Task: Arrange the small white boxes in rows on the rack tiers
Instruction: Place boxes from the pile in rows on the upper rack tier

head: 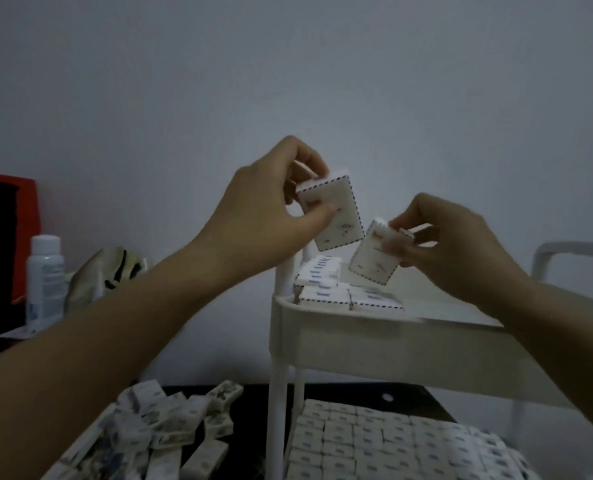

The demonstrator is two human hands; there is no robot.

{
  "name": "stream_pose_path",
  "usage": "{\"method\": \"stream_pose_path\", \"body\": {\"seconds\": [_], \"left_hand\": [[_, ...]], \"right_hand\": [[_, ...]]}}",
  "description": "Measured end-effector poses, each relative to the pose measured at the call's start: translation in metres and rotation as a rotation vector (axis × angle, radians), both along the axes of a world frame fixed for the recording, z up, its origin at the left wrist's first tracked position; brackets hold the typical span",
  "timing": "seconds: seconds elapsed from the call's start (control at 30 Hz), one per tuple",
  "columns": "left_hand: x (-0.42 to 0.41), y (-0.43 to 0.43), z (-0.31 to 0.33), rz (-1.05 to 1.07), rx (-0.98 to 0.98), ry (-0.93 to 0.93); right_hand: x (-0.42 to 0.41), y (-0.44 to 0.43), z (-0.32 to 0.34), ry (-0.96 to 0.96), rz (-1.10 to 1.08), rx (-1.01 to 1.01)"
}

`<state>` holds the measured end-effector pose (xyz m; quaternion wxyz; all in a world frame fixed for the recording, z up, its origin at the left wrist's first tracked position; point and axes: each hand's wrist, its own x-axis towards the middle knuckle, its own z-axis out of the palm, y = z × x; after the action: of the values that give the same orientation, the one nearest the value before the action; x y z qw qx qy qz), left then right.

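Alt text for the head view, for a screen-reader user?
The left hand pinches the upper box and the right hand the lower box, both tilted, above the top tier of a white rack, where a few boxes lie. Packed rows of boxes lie beneath it; a loose pile lies left of the rack.

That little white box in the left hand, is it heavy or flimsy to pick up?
Probably light: the left hand holds the box aloft by a pinch at one end. Likely stiff, since its edges look straight. Flat faces suggest it won't roll; the boxes on the top tier sit stacked in neat rows.
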<state>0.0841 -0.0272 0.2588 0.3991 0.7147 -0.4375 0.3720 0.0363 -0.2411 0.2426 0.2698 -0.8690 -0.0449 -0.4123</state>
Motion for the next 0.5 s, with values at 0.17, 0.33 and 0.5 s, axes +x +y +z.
{"method": "stream_pose_path", "body": {"seconds": [0.17, 0.33, 0.5], "left_hand": [[0.023, -0.022, 0.025, 0.137, 0.151, 0.012], [0.044, -0.043, 0.037, 0.226, 0.338, 0.054], [0.054, -0.063, 0.040, 0.245, 0.518, 0.065]], "right_hand": [[0.009, 0.000, 0.001, 0.199, 0.038, -0.053], [0.018, -0.001, -0.002, 0.401, 0.172, 0.069], [0.022, 0.001, -0.004, 0.600, 0.179, 0.067]]}}
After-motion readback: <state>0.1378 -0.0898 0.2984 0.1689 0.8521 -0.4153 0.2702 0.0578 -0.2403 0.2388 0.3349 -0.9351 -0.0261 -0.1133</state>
